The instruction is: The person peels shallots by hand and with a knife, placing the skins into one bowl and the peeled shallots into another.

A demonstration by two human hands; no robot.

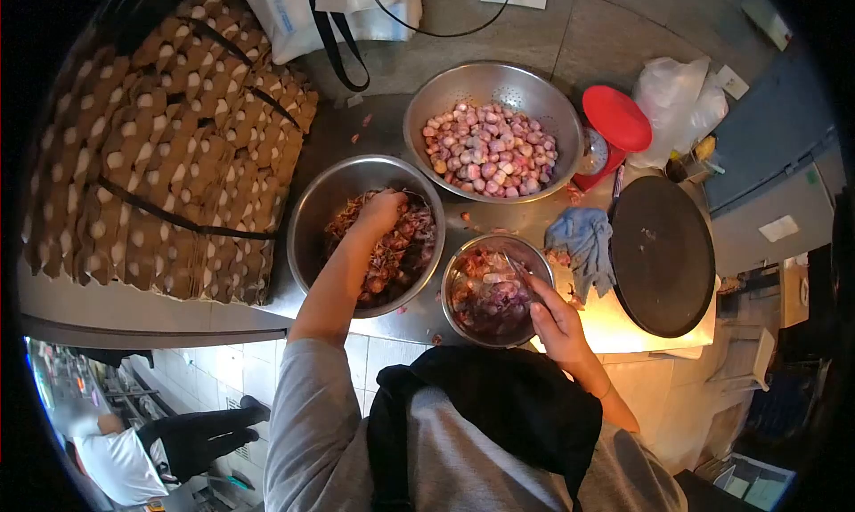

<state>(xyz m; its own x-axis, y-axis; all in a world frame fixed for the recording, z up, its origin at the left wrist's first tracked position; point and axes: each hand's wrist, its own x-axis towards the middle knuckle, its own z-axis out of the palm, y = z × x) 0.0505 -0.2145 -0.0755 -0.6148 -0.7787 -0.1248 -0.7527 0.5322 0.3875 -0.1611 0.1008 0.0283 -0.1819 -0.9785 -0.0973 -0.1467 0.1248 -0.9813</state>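
My left hand [381,211] reaches into a large metal bowl [307,200] of unpeeled shallots [405,245] and dry skins, its fingers bent down among them; what they hold, if anything, is hidden. My right hand [554,321] is closed around a small knife [517,270] over a smaller metal bowl [450,312]. Inside that bowl lie purple shallots and reddish skins. Behind both bowls, a wide metal colander [530,85] holds many peeled pink shallots [490,151].
Stacked egg trays [169,156] stand at left. A red scale [616,120], blue cloth [581,240], round black pan [663,256] and plastic bag [670,98] are at right. Another person [134,459] is at lower left. Skin scraps dot the metal table [378,111].
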